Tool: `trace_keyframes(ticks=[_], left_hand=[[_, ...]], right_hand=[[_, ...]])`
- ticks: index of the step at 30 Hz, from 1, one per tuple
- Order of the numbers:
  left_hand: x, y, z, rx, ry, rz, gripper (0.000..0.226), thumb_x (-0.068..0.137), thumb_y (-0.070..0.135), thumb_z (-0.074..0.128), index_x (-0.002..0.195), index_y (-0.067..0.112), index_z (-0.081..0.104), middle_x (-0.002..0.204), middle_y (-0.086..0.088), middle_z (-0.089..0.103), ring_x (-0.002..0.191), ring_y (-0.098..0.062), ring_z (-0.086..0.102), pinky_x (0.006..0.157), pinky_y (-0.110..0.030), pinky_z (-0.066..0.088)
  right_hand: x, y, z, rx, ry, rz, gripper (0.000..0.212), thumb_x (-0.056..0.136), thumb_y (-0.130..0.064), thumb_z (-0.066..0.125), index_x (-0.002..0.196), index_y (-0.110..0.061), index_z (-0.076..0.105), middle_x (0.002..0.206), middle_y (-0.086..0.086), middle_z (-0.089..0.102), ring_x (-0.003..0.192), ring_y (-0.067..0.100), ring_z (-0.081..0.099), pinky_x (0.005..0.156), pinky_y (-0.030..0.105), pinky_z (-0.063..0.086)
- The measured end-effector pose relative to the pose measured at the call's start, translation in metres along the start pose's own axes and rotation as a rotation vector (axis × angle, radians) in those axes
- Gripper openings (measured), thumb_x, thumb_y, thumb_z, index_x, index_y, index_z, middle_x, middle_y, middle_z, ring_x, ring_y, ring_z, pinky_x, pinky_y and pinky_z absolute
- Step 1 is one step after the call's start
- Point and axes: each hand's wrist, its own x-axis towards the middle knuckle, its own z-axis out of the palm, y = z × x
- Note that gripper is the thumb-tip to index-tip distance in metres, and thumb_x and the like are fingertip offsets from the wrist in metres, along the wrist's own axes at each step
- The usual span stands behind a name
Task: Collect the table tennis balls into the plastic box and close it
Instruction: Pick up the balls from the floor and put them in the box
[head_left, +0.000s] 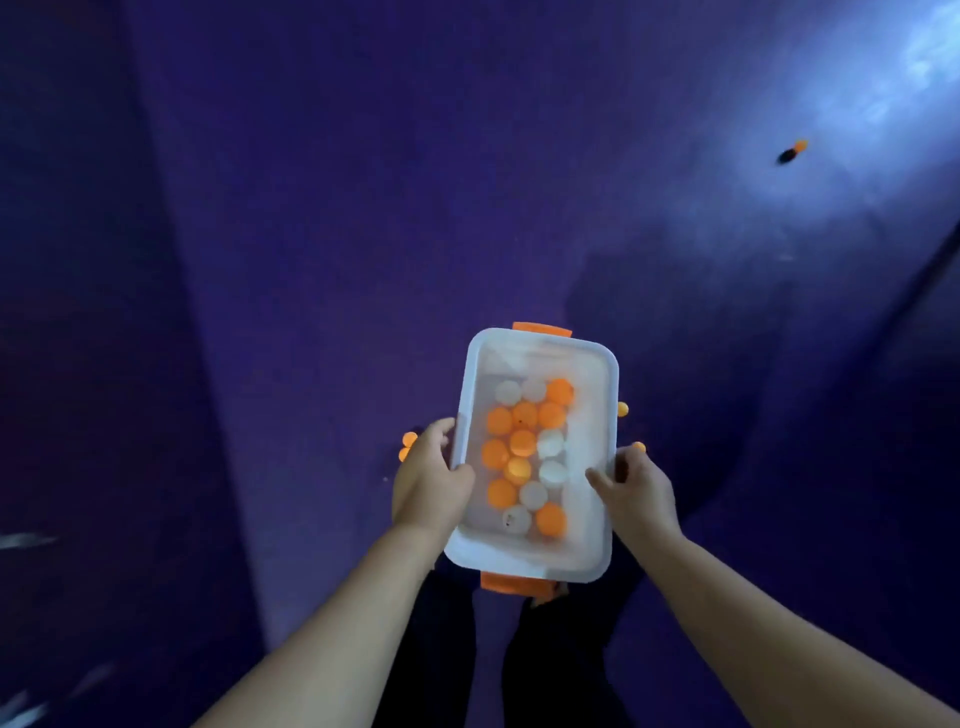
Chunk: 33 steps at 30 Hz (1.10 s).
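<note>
A translucent white plastic box (589, 374) with orange clips at its two short ends is held above a dark purple floor, with no lid on it. Several orange and white table tennis balls (524, 447) lie inside. My left hand (431, 478) grips the box's left long edge, thumb over the rim. My right hand (636, 488) grips the right long edge. Orange balls lie on the floor beside the box: two at the left (408, 446), one at the right (622, 409) and one by my right hand (639, 447). Another orange ball (799, 146) lies far off at the upper right.
The purple floor (363, 208) spreads all around, with a bright patch of light at the upper right. My dark trouser legs (545, 665) show below the box. Pale streaks sit at the lower left edge (26, 540).
</note>
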Motion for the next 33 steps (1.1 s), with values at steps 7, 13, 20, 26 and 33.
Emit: trace_keyframes(ticks=[7,13,20,26,33], left_hand=[[0.157,-0.07,0.102,0.016,0.135,-0.016,0.043,0.085,0.002,0.048,0.122,0.026,0.05,0.113,0.012,0.056,0.081,0.001,0.054,0.058,-0.014,0.037],[0.262,-0.14,0.19,0.027,0.232,0.016,0.03,0.087,0.0,0.048,0.1,0.026,0.047,0.091,0.009,0.057,0.085,-0.016,0.055,0.066,-0.023,0.032],[0.352,-0.195,0.245,-0.029,0.324,0.154,0.026,0.086,0.002,0.049,0.101,0.024,0.05,0.095,0.008,0.06,0.088,-0.017,0.056,0.075,-0.03,0.043],[0.4,-0.211,0.26,-0.074,0.295,0.235,0.026,0.09,0.009,0.049,0.108,0.028,0.052,0.101,0.011,0.062,0.093,-0.013,0.059,0.08,-0.031,0.048],[0.419,-0.232,0.252,-0.094,0.155,0.399,0.024,0.092,0.017,0.054,0.11,0.033,0.052,0.102,0.017,0.062,0.092,0.003,0.058,0.073,-0.017,0.043]], right_hand=[[0.158,0.063,0.107,0.14,0.041,0.067,0.006,0.084,-0.019,0.06,0.08,-0.02,0.056,0.069,-0.002,0.055,0.062,0.013,0.05,0.058,0.029,0.043],[0.276,0.123,0.191,0.283,0.119,0.043,0.01,0.083,-0.018,0.057,0.075,-0.024,0.057,0.065,-0.002,0.055,0.062,0.014,0.05,0.062,0.033,0.046],[0.366,0.159,0.254,0.39,0.185,-0.062,0.01,0.082,-0.018,0.058,0.076,-0.026,0.057,0.072,0.003,0.057,0.063,0.011,0.049,0.059,0.029,0.045],[0.415,0.169,0.277,0.264,0.282,-0.183,0.008,0.084,-0.024,0.058,0.077,-0.024,0.055,0.068,-0.004,0.056,0.063,0.012,0.052,0.054,0.027,0.043],[0.435,0.169,0.281,0.063,0.332,-0.269,0.02,0.086,-0.039,0.054,0.094,-0.021,0.051,0.08,-0.005,0.057,0.074,0.017,0.055,0.06,0.033,0.045]])
